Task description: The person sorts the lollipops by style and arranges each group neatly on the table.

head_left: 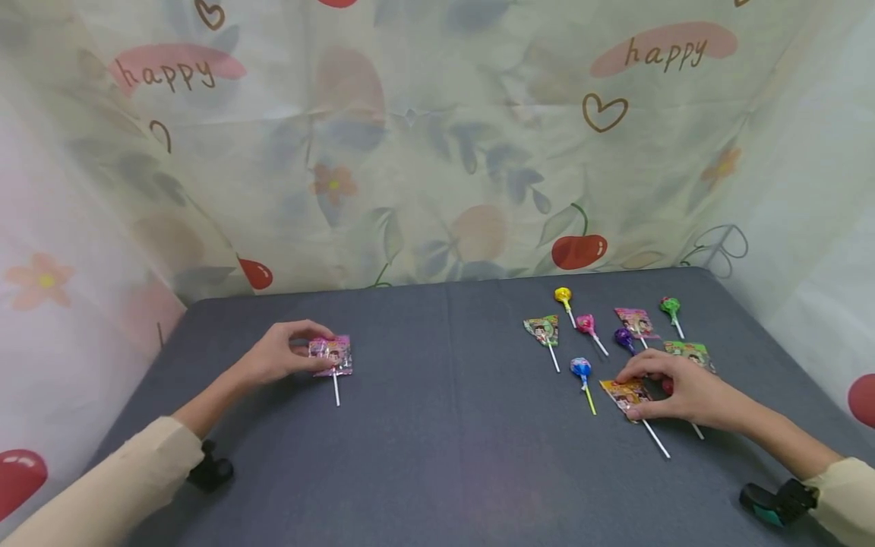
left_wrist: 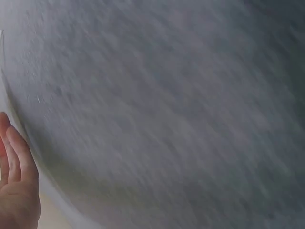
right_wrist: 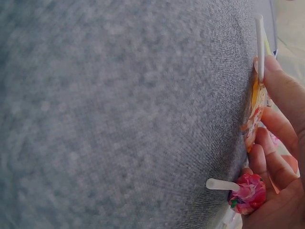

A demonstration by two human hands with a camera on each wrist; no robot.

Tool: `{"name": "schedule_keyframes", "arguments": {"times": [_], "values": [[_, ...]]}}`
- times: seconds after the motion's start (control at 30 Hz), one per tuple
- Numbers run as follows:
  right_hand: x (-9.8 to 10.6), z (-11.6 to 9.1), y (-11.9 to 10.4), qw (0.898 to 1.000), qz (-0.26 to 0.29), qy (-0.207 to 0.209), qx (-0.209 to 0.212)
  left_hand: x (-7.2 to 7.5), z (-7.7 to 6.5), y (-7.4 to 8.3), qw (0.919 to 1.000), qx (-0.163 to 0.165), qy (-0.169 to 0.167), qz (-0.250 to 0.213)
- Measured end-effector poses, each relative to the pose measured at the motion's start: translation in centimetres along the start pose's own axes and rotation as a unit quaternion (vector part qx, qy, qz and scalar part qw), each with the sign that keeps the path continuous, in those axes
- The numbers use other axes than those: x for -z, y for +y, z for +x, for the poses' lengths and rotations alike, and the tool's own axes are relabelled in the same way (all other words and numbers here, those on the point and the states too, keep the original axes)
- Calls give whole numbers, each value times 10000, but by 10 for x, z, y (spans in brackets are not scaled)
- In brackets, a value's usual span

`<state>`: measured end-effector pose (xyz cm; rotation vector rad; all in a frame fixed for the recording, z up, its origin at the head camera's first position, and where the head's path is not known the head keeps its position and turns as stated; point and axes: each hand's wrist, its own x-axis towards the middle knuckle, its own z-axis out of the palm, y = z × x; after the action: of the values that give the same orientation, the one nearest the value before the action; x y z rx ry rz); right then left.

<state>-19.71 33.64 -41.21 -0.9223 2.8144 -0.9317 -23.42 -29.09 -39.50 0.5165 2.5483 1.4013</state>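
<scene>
At the left of the head view, my left hand (head_left: 279, 354) pinches a flat lollipop in a pink-purple wrapper (head_left: 342, 357) by its edges, its white stick pointing toward me. In the left wrist view only part of that hand (left_wrist: 18, 176) shows, and the lollipop is out of sight. On the right side, the thumb and fingers of my right hand (head_left: 693, 391) hold the orange wrapper (head_left: 623, 393) of another flat lollipop, also seen in the right wrist view. Beneath that palm is a round red-pink lollipop (right_wrist: 248, 193), partly hidden in the head view.
Around my right hand lie several lollipops: blue (head_left: 580, 368), yellow (head_left: 563, 295), pink (head_left: 585, 324), purple (head_left: 623, 338), green (head_left: 671, 305), and flat green-wrapped (head_left: 542, 329) and pink-wrapped (head_left: 634, 320) ones. A grey cloth (head_left: 437, 456) covers the table; a printed curtain (head_left: 424, 152) hangs behind.
</scene>
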Motion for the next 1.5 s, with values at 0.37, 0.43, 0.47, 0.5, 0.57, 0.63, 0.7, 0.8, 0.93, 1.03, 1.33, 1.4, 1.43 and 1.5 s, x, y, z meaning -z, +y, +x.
{"name": "schedule_keyframes", "arguments": {"times": [0.37, 0.43, 0.47, 0.5, 0.57, 0.63, 0.7, 0.8, 0.93, 1.03, 1.33, 1.4, 1.43, 1.5], "values": [[-1, 1, 3, 10000, 14, -9, 85, 24, -15, -13, 9979, 5, -92, 644], [-1, 1, 3, 10000, 11, -17, 65, 27, -16, -15, 9971, 0, -117, 748], [-1, 1, 3, 10000, 8, -17, 61, 28, -16, -16, 9967, -2, -135, 796], [-1, 1, 3, 10000, 6, -25, 52, 28, -17, -17, 9963, -10, -152, 843], [-1, 1, 3, 10000, -7, -32, 38, 29, -16, -18, 9956, -43, -196, 912], [-1, 0, 3, 10000, -19, -30, 31, 30, -15, -19, 9947, -90, -230, 998], [0, 0, 3, 10000, -33, -22, 30, 31, -15, -21, 9933, -163, -255, 1111], [0, 0, 3, 10000, -35, -6, 44, 32, -15, -22, 9908, -275, -244, 1302], [0, 0, 3, 10000, 6, -5, 78, 33, -16, -23, 9879, -326, -170, 1506], [-1, 0, 2, 10000, 18, -10, 86, 33, -17, -22, 9861, -299, -143, 1630], [-1, 0, 0, 9999, -48, -5, 92, 35, -17, -18, 9856, -295, -269, 1646], [-1, 0, 0, 9999, -59, -3, 86, 36, -17, -18, 9850, -283, -272, 1682], [-1, 0, 0, 10000, -57, -6, 74, 36, -17, -19, 9844, -281, -262, 1716], [-1, 0, 0, 10000, -57, -24, 32, 37, -17, -20, 9839, -293, -234, 1748]]}}
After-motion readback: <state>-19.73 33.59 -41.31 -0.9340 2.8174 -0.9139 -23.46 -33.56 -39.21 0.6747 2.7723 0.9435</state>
